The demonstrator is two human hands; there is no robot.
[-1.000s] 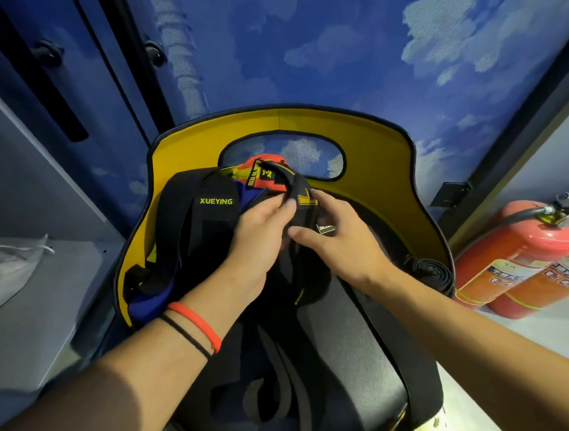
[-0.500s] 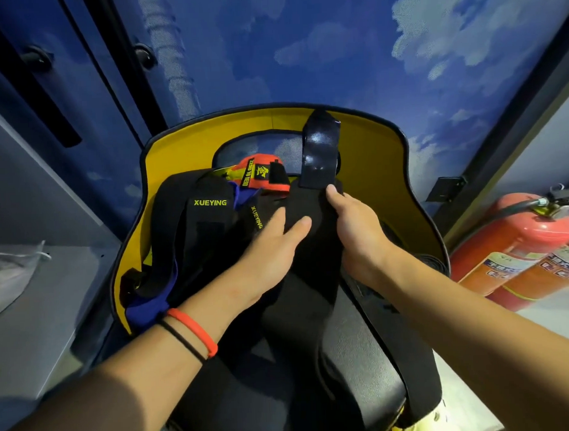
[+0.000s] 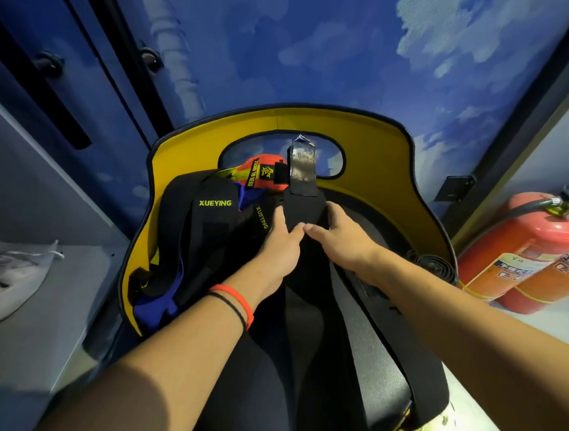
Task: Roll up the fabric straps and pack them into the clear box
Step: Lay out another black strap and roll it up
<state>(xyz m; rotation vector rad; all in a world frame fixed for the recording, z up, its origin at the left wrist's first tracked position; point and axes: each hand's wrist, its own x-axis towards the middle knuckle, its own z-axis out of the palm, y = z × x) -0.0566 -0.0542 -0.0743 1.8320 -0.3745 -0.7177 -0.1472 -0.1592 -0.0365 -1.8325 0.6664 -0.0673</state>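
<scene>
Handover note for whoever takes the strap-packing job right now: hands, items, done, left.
Left hand: grips the left edge of the wide black fabric strap, thumb on top.
Right hand: grips its right edge, thumb on top.
The strap lies lengthwise on the black chair seat; its shiny tab end leans up against the yellow chair back.
Done: one rolled black strap sits at the seat's right edge.
Left: roll this strap, then the unrolled pile of black, blue and orange straps on the seat's left. The clear box is not in view.

1 head-worn wide-angle view, forward and down, close up
</scene>
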